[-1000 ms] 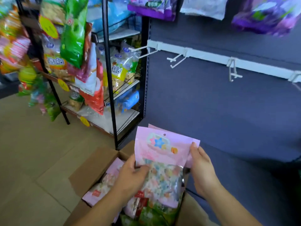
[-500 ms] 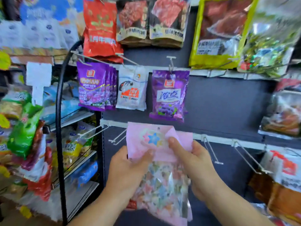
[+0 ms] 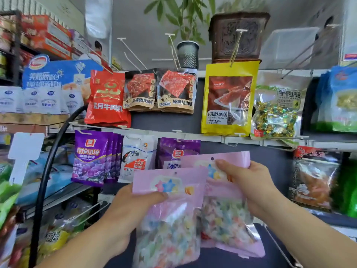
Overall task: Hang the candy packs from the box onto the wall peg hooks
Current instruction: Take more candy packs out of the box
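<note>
1. The left hand (image 3: 127,215) grips one pink candy pack (image 3: 170,225), its thumb pressed on the flat pink header and its fingers hidden behind.
2. The right hand (image 3: 251,186) pinches a second pink pack (image 3: 226,219) by the header, thumb in front near the top edge. This one sits farther and to the right, partly behind the first.
3. Both packs are held up in front of the dark wall, just below the hanging purple packs (image 3: 90,157) and the white rail (image 3: 241,140).
4. Each pack looks like a thin, glossy film bag filled with small loose sweets. It is probably light, soft and floppy in the lower half, with the weight sagging downward.
5. The film is likely slippery, so a firm pinch suits it better than a loose palm hold.
6. The header is the stiffest part and the best place to hold. Fingers should stay beside the small hang hole (image 3: 175,173) so that it is not covered.
7. The second pack's hole (image 3: 212,158) lies just left of the right thumb, so that grip looks ready for threading.
8. The sweets seem unlikely to break, but the film around a hole could tear if it is dragged hard against a wire hook (image 3: 133,55).
</note>
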